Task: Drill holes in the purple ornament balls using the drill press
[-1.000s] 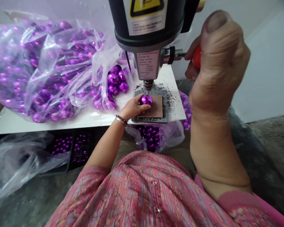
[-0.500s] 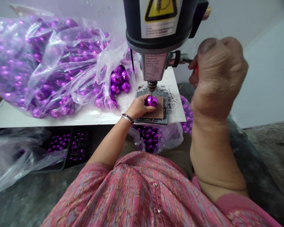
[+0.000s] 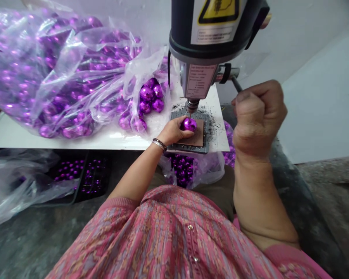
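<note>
My left hand (image 3: 174, 131) pinches a shiny purple faceted ball (image 3: 189, 124) between thumb and fingers. The ball rests on a brown board (image 3: 196, 137) over the grey base (image 3: 205, 148) of a drill press (image 3: 199, 79). Directly above, the chuck (image 3: 192, 105) carries a thin bit that meets the top of the ball; how deep it goes I cannot tell. To the right, my right hand (image 3: 258, 118) is wrapped round the end of the press's feed lever (image 3: 236, 84), hiding its grip.
A big clear plastic bag (image 3: 84, 77) of purple balls lies on the white table (image 3: 110, 143), its mouth near the press. Dark shavings surround the base. Below the table edge are another bag of balls (image 3: 183, 170) and a dark crate (image 3: 81, 192).
My right hand has come down with the lever. My left hand still holds the ball on the board. The whole view has shifted slightly.
</note>
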{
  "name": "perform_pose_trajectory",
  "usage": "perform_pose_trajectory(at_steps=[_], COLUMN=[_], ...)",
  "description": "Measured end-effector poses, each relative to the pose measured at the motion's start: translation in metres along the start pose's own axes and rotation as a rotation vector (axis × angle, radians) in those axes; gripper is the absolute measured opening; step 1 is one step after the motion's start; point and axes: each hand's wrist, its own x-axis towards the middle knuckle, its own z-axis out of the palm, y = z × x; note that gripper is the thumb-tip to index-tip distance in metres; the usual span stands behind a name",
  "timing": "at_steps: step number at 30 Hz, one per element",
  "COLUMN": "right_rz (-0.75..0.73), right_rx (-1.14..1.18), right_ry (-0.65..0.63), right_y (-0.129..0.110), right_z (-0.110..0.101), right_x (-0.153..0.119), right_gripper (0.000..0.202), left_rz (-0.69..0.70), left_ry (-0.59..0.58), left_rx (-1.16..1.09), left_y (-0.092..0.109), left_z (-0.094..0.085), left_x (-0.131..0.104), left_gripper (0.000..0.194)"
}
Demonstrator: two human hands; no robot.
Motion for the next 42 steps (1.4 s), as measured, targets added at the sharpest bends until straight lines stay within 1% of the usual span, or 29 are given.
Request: perform_pose_trajectory(at_steps=[5, 8, 11, 14, 16, 21, 24, 26, 28, 30, 32, 35, 36, 37, 39, 41, 42], right_rz=[-0.062, -0.083, -0.057, -0.024, -0.015, -0.024, -0.035, -0.033, -0.026, -0.012, 0.034, 0.115, 0.133, 0.142, 0.152, 0.175, 0.183], right_rx=[0.016, 0.019, 0.001, -0.008, -0.002, 0.009, 0.012, 0.017, 0.02, 0.026, 0.048, 0.103, 0.121, 0.134, 0.141, 0.108, 0.082], right_ry=[0.007, 0.046, 0.091, 0.141, 0.153, 0.157, 0.161, 0.164, 0.173, 0.182, 0.186, 0.187, 0.186, 0.186, 0.19, 0.196, 0.197], right_y=[0.015, 0.022, 0.027, 0.031, 0.034, 0.044, 0.047, 0.043, 0.032, 0.016, 0.0, -0.017, -0.021, -0.023, -0.026, -0.028, -0.029], right_z=[0.002, 0.005, 0.008, 0.011, 0.013, 0.016, 0.016, 0.016, 0.015, 0.014, 0.015, 0.018, 0.019, 0.02, 0.021, 0.02, 0.019], right_x=[-0.009, -0.013, -0.016, -0.019, -0.021, -0.028, -0.032, -0.03, -0.02, -0.002, 0.018, 0.041, 0.045, 0.046, 0.045, 0.04, 0.038], right_gripper=[0.026, 0.032, 0.036, 0.037, 0.038, 0.038, 0.041, 0.046, 0.049, 0.052, 0.054, 0.052, 0.051, 0.05, 0.047, 0.044, 0.044], left_rz=[0.014, 0.001, -0.019, -0.032, -0.029, 0.01, 0.025, 0.021, 0.0, -0.022, -0.036, -0.06, -0.065, -0.059, -0.012, 0.041, 0.05], left_ry=[-0.02, -0.019, 0.006, 0.031, 0.039, 0.042, 0.044, 0.036, 0.034, 0.034, 0.049, 0.053, 0.023, -0.031, -0.161, -0.249, -0.261], left_rx=[-0.051, -0.063, -0.062, -0.048, -0.039, -0.005, -0.001, -0.003, -0.008, -0.01, -0.01, -0.002, 0.003, 0.007, 0.011, 0.001, -0.014], left_y=[-0.007, -0.01, -0.012, -0.013, -0.013, -0.013, -0.014, -0.014, -0.013, -0.011, -0.007, -0.002, -0.001, -0.001, -0.003, -0.006, -0.009], left_z=[0.002, 0.004, 0.007, 0.009, 0.009, 0.01, 0.01, 0.011, 0.011, 0.01, 0.008, -0.002, -0.005, -0.008, -0.012, -0.014, -0.014], left_x=[0.001, 0.002, 0.003, 0.002, 0.002, 0.001, 0.001, 0.001, 0.001, 0.0, -0.005, -0.02, -0.027, -0.035, -0.05, -0.063, -0.066], left_gripper=[0.041, 0.048, 0.06, 0.065, 0.063, 0.048, 0.044, 0.044, 0.048, 0.052, 0.055, 0.051, 0.048, 0.045, 0.047, 0.062, 0.071])
